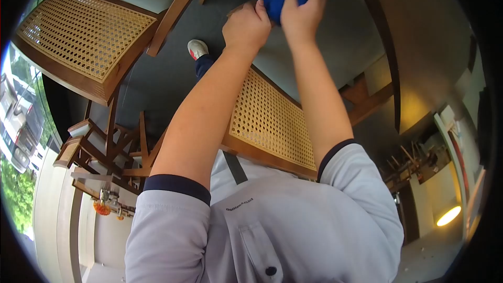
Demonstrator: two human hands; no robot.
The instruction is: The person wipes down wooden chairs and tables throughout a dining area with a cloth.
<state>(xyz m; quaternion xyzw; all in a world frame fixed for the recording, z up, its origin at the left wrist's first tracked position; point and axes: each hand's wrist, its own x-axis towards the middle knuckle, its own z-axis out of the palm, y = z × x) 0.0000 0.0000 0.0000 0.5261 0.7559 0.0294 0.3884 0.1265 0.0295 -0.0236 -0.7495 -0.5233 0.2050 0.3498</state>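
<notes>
A blue cloth [280,5] lies bunched over a brown wooden chair rail at the top centre. My left hand [246,27] is closed round the rail at the cloth's left side, its thumb close to the cloth. On the other side my right hand [303,18] holds the cloth against the wood, thumb and forefinger apart; its other fingers are hidden. Below both hands are a grey seat [335,47] and a woven cane chair back [272,118], partly covered by my forearms.
Another cane-backed chair [86,31] is at the upper left. Stacked wooden furniture [112,147] stands at the left, near orange flowers [101,208]. A shoe [197,48] rests on the dark floor [152,84]. A curved wooden frame [385,26] arches at the right.
</notes>
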